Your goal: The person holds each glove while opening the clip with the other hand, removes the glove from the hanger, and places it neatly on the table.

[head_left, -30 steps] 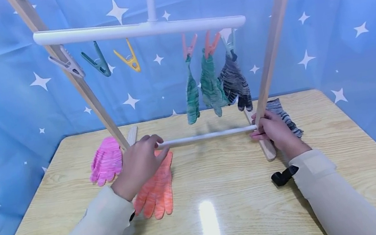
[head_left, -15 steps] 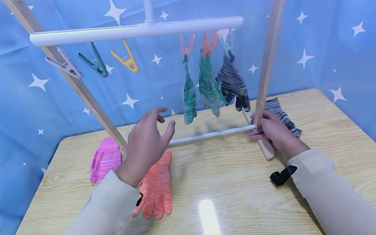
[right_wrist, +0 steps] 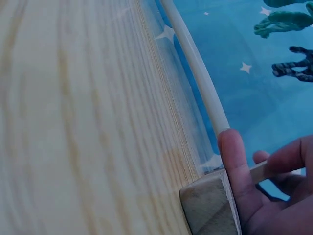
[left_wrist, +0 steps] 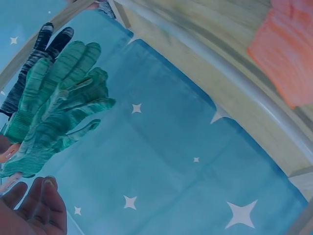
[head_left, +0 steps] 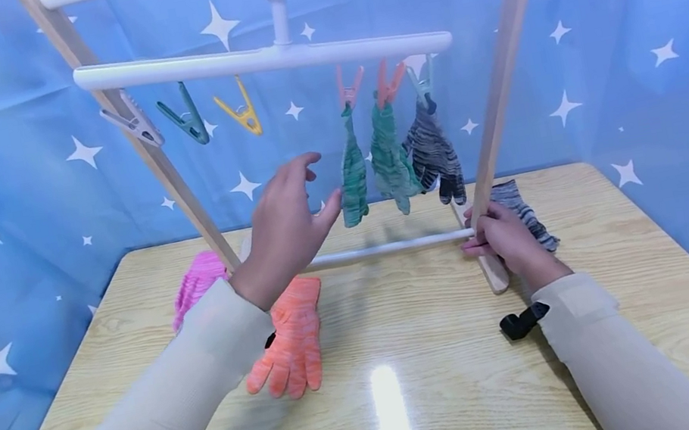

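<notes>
My left hand (head_left: 290, 213) is raised with its thumb and fingers apart and holds nothing. It is just left of a hanging green glove (head_left: 351, 171); in the left wrist view a gap shows between the fingertips and that glove. A second green glove (head_left: 391, 157) and a dark grey striped glove (head_left: 435, 153) hang beside it, each from a clothespin on the white hanger (head_left: 187, 66). My right hand (head_left: 506, 236) grips the right wooden post (head_left: 501, 80) of the rack near its foot, with one finger along the white lower bar (right_wrist: 203, 78).
Grey (head_left: 136, 121), dark green (head_left: 186, 117) and yellow (head_left: 242, 112) clothespins hang from the hanger's left half. On the table (head_left: 470, 377) lie an orange glove (head_left: 294, 343), a pink glove (head_left: 198, 279) and a grey striped glove (head_left: 524, 214) behind the right hand.
My left hand has left the lower bar's left end and risen rightward toward the hanging green gloves. The right hand stays on the post.
</notes>
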Available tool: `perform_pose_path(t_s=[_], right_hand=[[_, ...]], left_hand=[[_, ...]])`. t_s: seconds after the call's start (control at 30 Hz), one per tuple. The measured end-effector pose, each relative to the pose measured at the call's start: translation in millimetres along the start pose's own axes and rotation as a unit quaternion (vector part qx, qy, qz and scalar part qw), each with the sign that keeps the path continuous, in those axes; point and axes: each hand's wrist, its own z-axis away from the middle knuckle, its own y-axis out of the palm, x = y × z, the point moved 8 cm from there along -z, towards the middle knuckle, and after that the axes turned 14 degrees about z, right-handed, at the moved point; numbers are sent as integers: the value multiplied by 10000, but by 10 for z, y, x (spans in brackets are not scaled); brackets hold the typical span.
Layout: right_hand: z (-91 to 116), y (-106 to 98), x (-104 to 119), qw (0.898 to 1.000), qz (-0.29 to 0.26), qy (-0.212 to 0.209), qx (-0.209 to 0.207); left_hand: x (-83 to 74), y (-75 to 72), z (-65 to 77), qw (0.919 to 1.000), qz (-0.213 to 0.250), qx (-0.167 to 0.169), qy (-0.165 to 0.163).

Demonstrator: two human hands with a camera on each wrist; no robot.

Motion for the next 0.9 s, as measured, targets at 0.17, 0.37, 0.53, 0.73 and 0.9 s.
perform_pose_path(t_s=[0.17, 0.37, 0.53, 0.73, 0.9], right_hand=[[-6, -16, -2, 10000, 8, -37, -15], [-11, -18, -10, 10000, -12, -40, -41], [-20, -23, -10, 9999, -52, -39, -88], [-18, -16, -8, 9999, -69, -33, -109], [2, -5, -18, 9999, -117, 2, -72]], left_hand=[[-36, 12, -87, 9998, 162, -80, -114], [-59, 31, -213, 9985, 405, -83, -349], [-90, 21, -325, 9967, 608, -146, -517], [-145, 1, -468, 9969, 448, -161, -625], [-188, -12, -589, 9961, 458, -169, -730]])
